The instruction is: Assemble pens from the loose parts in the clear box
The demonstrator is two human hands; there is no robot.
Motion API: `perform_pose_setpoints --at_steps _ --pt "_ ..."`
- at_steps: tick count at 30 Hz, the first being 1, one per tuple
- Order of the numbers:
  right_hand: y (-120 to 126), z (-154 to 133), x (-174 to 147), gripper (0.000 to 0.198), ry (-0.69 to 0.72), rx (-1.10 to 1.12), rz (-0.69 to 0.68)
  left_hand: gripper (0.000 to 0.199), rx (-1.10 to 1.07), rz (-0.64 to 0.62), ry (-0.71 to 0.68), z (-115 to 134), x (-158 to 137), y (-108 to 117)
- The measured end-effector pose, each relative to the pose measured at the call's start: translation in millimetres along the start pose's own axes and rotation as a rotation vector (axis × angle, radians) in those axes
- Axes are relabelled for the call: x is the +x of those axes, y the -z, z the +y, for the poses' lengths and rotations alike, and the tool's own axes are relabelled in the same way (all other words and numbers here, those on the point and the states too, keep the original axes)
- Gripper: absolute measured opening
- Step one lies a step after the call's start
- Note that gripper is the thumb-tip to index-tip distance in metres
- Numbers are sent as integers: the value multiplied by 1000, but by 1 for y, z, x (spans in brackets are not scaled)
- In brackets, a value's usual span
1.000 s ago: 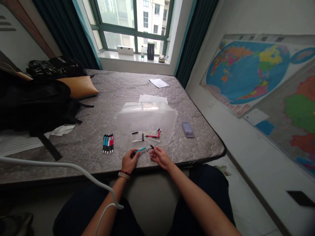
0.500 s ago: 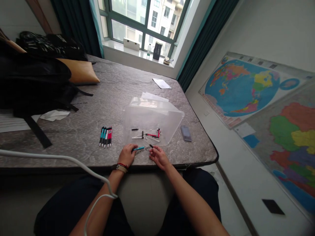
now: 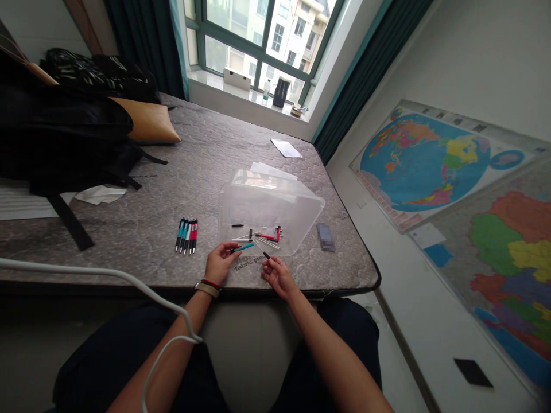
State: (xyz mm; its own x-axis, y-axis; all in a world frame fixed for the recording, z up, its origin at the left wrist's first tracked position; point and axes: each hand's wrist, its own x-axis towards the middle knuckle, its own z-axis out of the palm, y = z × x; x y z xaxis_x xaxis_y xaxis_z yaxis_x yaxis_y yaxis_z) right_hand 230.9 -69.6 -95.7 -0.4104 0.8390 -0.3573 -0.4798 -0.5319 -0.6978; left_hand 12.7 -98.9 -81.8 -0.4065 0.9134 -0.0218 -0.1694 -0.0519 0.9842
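My left hand (image 3: 218,264) is closed on a teal pen barrel (image 3: 245,247) with a dark end, near the front of a clear plastic bin (image 3: 241,201). To its right, the fingertips of my right hand (image 3: 279,277) pinch a black pen grip (image 3: 266,255); a thin, light rod seems to extend from it towards the bin. Inside the bin lie loose pen parts, among them a red barrel (image 3: 266,236), a short black piece (image 3: 237,225) and several thin refills. Several assembled pens (image 3: 186,235) in teal, white and red lie side by side left of the bin.
All this rests on a grey mattress (image 3: 202,172). A stack of grey cards (image 3: 326,237) lies right of the bin, papers (image 3: 286,148) behind it. A black backpack (image 3: 73,137) sits at the left. A white cable (image 3: 124,276) crosses the left foreground.
My left hand has lifted slightly away from me with the teal barrel, which now lies over the bin's front edge. My right hand has barely moved. The view has shifted a little.
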Motion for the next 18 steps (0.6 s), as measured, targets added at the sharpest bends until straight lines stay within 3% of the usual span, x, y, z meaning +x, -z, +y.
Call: perform_pose_setpoints --at_steps 10,18 --pt "0 0 1 27 -3 -3 3 43 -478 -9 351 0 -3 -6" --pt "-4 2 1 26 7 -22 17 29 -607 -23 355 -3 -14 -19"
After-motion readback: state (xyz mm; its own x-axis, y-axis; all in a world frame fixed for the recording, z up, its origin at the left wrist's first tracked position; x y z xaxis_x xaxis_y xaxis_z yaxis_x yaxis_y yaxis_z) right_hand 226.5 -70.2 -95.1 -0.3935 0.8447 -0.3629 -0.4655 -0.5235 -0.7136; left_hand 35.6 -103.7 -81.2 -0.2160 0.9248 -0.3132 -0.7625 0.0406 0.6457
